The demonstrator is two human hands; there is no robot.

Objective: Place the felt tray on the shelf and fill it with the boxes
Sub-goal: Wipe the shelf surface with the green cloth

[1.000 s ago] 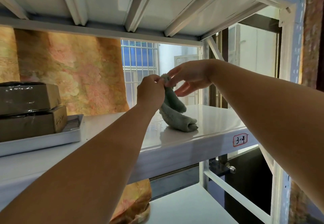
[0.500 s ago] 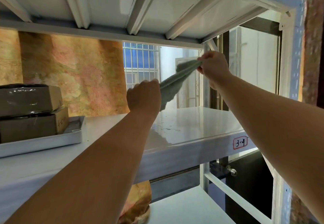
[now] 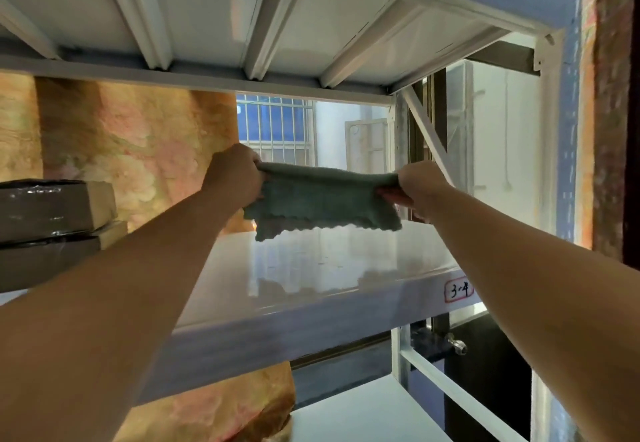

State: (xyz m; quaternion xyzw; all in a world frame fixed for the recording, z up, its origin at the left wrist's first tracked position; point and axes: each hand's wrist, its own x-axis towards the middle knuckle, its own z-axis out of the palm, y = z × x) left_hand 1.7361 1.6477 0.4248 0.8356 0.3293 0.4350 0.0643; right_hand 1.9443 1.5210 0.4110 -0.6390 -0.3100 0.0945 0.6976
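At centre frame, the left hand (image 3: 235, 175) and right hand (image 3: 419, 187) each grip one end of the green felt tray (image 3: 322, 199), fingers curled tight. It is held stretched above the white shelf (image 3: 311, 268). Stacked boxes (image 3: 52, 206) sit at the left edge.

Fuzzy matt green cloth (image 3: 322, 199); glossy white metal shelf (image 3: 311, 289).

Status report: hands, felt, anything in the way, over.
Hands: left hand and right hand each grip an end of the green felt. Felt stretched out above the shelf. Stacked boxes at far left, apart from it.
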